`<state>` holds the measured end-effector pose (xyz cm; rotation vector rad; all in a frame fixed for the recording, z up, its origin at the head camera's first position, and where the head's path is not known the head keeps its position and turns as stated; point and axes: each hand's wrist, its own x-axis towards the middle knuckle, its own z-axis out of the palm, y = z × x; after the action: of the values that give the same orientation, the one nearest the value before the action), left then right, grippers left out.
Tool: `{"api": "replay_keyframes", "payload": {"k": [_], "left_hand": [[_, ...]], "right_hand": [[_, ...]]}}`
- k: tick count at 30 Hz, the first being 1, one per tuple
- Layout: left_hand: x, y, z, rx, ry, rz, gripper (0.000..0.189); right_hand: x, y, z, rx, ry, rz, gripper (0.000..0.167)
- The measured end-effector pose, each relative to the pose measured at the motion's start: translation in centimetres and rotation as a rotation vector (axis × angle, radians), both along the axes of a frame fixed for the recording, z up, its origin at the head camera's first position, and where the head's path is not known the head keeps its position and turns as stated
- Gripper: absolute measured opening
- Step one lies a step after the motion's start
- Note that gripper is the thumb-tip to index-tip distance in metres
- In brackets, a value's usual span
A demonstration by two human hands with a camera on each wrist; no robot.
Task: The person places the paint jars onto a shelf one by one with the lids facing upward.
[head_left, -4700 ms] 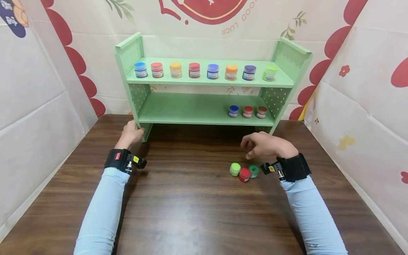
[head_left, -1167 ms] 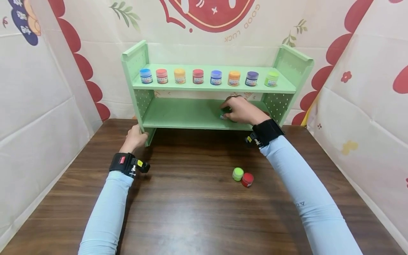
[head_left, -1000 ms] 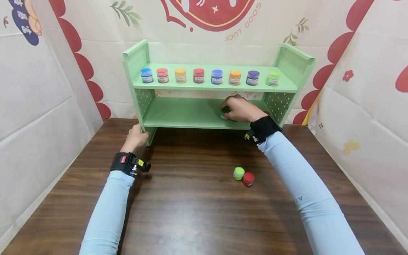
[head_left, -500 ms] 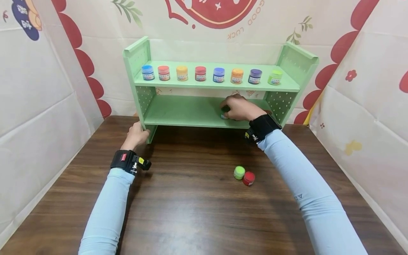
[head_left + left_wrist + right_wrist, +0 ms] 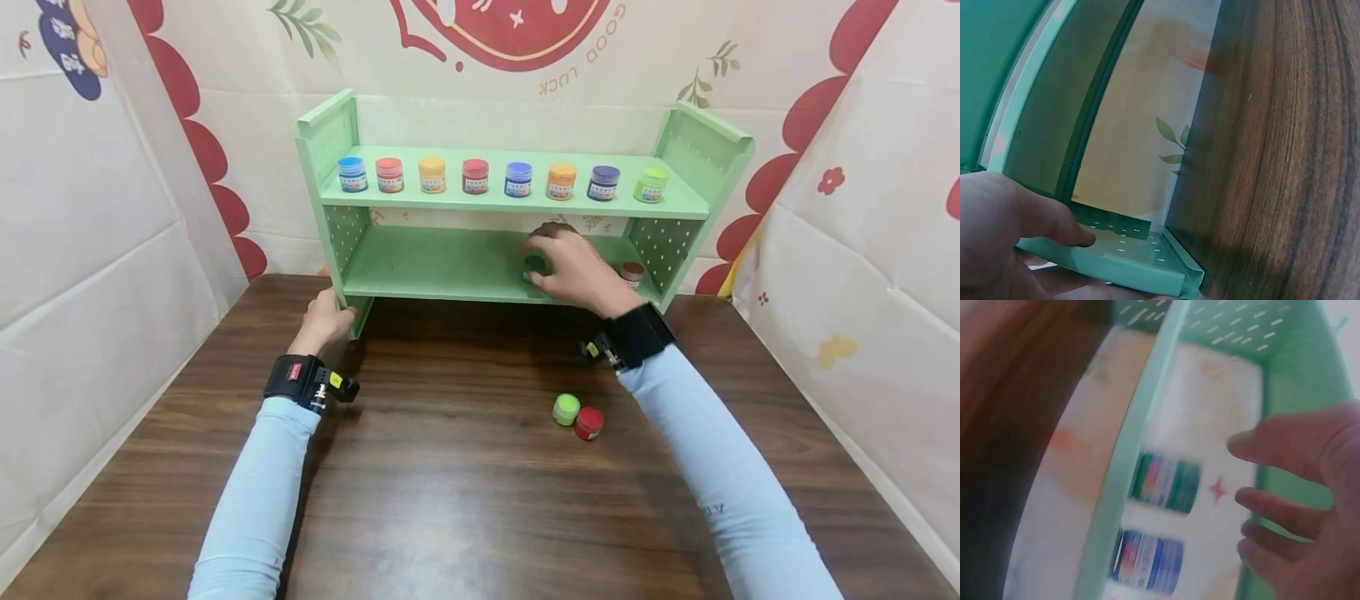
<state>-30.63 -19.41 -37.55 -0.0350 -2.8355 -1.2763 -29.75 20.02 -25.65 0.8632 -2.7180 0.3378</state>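
Note:
My left hand [image 5: 324, 318] grips the lower left side panel of the light green shelf [image 5: 435, 262]; in the left wrist view the thumb [image 5: 1063, 225] lies over the panel [image 5: 1116, 265], with fingers beneath. On the lower shelf stands a small dark green jar [image 5: 534, 267]. My right hand [image 5: 573, 262] is beside it, thumb and fingers spread and, in the right wrist view, apart from the green jar [image 5: 1166, 483]. Next to that jar is a blue jar [image 5: 1149, 561], hidden behind the hand in the head view. Further right shows a brown-red jar [image 5: 632, 274].
Several coloured jars stand in a row along the upper shelf [image 5: 450, 198]. On the brown wooden table [image 5: 435, 467], a light green jar [image 5: 566, 409] and a red jar [image 5: 589, 423] sit side by side, in front of the shelf. Printed cloth walls [image 5: 840, 250] surround the table.
The dark green jar has gone from the table to the lower shelf, left of the blue jar. My right hand has just let go of it and drawn back slightly. The left hand keeps its grip.

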Motion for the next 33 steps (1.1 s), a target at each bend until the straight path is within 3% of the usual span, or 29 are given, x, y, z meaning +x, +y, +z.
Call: {"api": "replay_keyframes", "payload": {"k": [5, 9, 11, 14, 18, 22, 26, 33], "left_hand": [[0.0, -0.2, 0.1, -0.016, 0.011, 0.006, 0.025], [-0.1, -0.5, 0.0, -0.034, 0.011, 0.014, 0.022], [-0.1, -0.5, 0.0, -0.039, 0.006, 0.013, 0.022], [0.0, -0.5, 0.0, -0.037, -0.011, 0.01, 0.024], [0.1, -0.7, -0.1, -0.027, -0.026, 0.012, 0.028], [0.3, -0.8, -0.2, -0.031, -0.035, 0.011, 0.027], [0.2, -0.7, 0.0, -0.03, -0.031, 0.008, 0.024], [-0.4, -0.3, 0.0, -0.043, -0.009, 0.003, 0.021]], "right_hand": [[3.9, 0.6, -1.1, -0.109, 0.127, 0.048, 0.023], [5.9, 1.7, -2.0, -0.132, 0.107, 0.075, 0.019], [6.3, 2.4, -2.7, -0.108, 0.035, 0.083, 0.019], [6.4, 3.5, -3.9, -0.039, -0.15, 0.093, 0.019], [5.9, 4.6, -5.3, 0.012, -0.429, 0.086, 0.027], [5.8, 5.1, -6.5, 0.057, -0.63, 0.054, 0.043], [5.9, 5.0, -7.3, 0.124, -0.734, 0.012, 0.053], [6.0, 4.5, -7.7, 0.218, -0.783, -0.043, 0.052]]}}
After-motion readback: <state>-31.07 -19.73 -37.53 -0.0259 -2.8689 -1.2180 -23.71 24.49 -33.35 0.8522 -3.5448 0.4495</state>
